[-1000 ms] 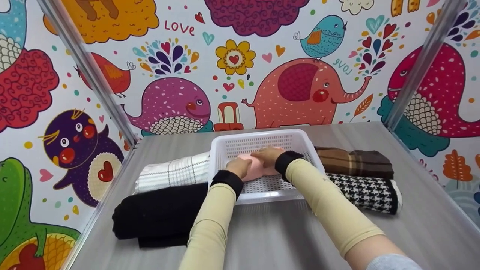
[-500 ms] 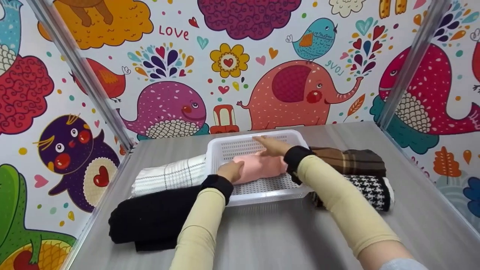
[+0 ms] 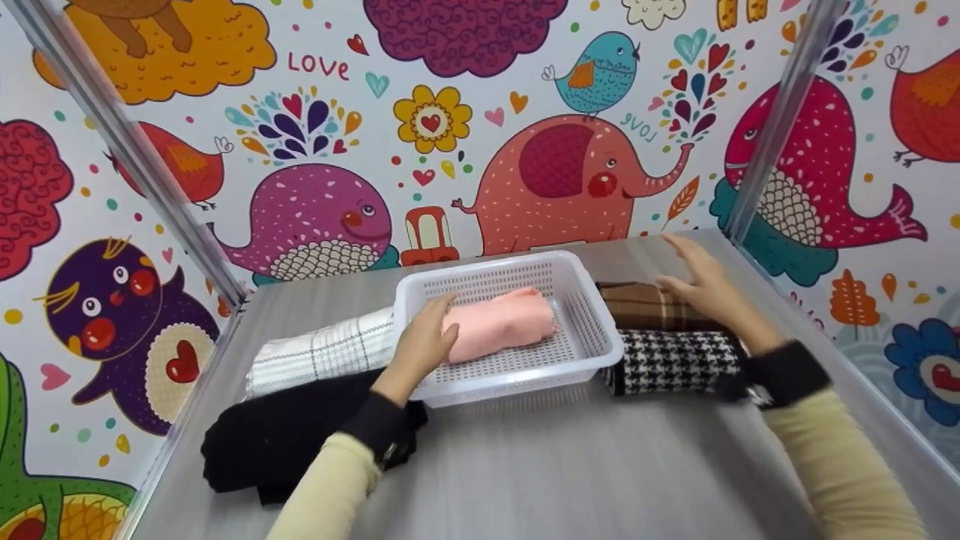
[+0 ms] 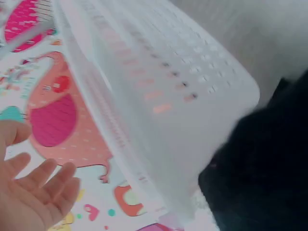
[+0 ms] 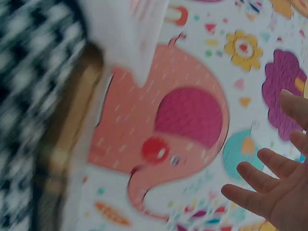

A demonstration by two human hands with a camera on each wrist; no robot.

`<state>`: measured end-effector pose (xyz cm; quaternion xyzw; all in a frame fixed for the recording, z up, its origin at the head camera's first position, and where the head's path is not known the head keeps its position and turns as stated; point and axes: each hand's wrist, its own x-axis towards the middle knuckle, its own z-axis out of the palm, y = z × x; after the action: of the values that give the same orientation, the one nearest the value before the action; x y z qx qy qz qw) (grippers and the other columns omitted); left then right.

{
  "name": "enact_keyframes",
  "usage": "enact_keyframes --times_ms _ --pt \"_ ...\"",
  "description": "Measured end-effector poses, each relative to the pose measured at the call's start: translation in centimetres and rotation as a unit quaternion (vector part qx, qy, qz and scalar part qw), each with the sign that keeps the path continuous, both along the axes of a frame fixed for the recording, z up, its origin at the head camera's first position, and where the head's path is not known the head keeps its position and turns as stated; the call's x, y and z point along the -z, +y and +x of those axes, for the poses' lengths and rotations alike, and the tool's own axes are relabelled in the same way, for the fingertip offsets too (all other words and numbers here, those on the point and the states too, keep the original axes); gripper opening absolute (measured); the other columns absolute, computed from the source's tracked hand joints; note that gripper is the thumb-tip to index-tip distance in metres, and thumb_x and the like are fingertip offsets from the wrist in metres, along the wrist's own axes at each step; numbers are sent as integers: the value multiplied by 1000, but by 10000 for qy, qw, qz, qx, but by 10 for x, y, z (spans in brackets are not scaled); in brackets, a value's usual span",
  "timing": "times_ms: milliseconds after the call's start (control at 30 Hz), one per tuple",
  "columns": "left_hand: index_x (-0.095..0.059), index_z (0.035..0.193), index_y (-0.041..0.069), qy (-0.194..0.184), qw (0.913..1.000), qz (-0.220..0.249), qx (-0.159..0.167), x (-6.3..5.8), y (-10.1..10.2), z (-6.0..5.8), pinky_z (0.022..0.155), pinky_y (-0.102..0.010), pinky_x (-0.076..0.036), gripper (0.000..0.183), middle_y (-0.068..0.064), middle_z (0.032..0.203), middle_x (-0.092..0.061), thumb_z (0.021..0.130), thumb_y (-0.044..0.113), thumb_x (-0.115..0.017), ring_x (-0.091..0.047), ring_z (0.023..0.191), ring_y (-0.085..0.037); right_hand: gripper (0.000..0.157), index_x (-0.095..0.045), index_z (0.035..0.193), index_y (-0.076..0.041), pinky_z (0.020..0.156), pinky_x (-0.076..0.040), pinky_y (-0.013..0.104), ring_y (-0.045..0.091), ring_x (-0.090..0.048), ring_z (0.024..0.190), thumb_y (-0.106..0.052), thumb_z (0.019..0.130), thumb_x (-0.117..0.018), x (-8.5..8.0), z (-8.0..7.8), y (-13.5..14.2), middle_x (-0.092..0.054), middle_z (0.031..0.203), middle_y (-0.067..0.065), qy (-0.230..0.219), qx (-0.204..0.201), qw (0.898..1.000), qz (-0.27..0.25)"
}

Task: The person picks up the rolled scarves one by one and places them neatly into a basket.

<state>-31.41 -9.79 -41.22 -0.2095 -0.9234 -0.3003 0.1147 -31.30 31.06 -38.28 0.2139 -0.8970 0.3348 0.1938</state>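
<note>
A rolled pink cloth [image 3: 499,324] lies in the white plastic basket [image 3: 517,380], whose side fills the middle of the left wrist view. My left hand [image 3: 421,341] hovers over the basket's left rim, fingers loose, holding nothing. Whether it touches the rim cannot be told. Over the right-hand rolls, my right hand [image 3: 709,289] is raised with fingers spread. Beneath it are a brown plaid cloth roll [image 3: 637,304] and a black-and-white houndstooth roll [image 3: 667,361], both blurred in the right wrist view.
Left of the basket lie a white checked cloth roll [image 3: 322,354] and a black cloth roll [image 3: 285,435]. The grey table [image 3: 540,465] is bounded by patterned walls, with metal posts [image 3: 780,120] at the corners.
Both hands have let go of the pink cloth, which stays in the basket. The right hand has moved right, out of the basket; the left has drawn back to the rim.
</note>
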Motion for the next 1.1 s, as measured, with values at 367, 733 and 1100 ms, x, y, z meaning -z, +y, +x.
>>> enact_keyframes --times_ms 367,733,1100 --pt "-57 115 4 568 9979 128 285 30 -15 73 60 -26 -46 34 -8 97 -61 82 8 -60 -56 72 -15 82 -29 138 3 94 -22 68 55 -27 120 -11 70 -74 62 34 76 -29 136 34 -1603 254 9682 1905" --pt "-60 112 6 -108 9960 -473 754 62 1 89 66 -29 -49 29 -8 98 -64 84 11 -61 -59 77 -17 95 -28 138 -4 90 -29 67 55 -31 117 -22 62 -83 95 16 69 -32 133 31 -2014 25 9307 3053" --pt "-60 113 5 -476 9910 -408 1179 73 12 98 74 -30 -52 28 -8 104 -62 85 10 -59 -61 92 -23 74 -41 128 -3 80 -38 63 50 -40 104 -10 64 -77 124 39 89 -41 118 28 -1582 -190 9619 2220"
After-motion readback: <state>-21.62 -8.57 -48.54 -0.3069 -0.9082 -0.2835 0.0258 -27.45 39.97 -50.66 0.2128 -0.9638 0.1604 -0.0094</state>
